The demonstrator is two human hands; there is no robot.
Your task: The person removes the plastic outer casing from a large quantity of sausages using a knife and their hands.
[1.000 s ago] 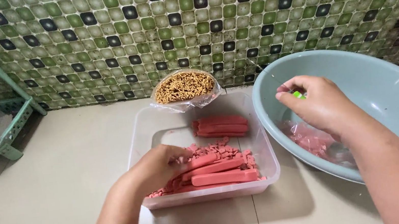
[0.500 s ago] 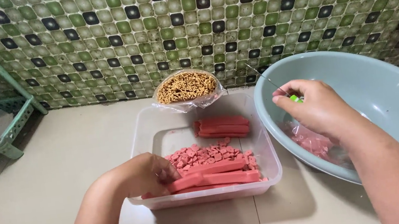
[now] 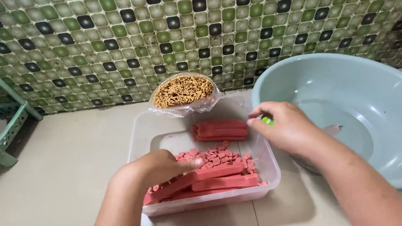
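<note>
Left hand (image 3: 159,167) clamped on sausage stick (image 3: 169,188), long axis crosswise. Right hand (image 3: 286,127) pinching green tool (image 3: 267,121), further stack (image 3: 220,131) just left.

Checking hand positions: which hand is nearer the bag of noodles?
Right. The right hand hovers just right of the noodle bag; the left hand lies lower, on the sausages.

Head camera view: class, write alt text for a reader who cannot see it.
A person's left hand rests on pink sausage sticks in a clear plastic tub on a tiled floor, while the right hand pinches a small green object above the tub's edge. A pale blue basin sits right; bagged noodles lie behind.
</note>
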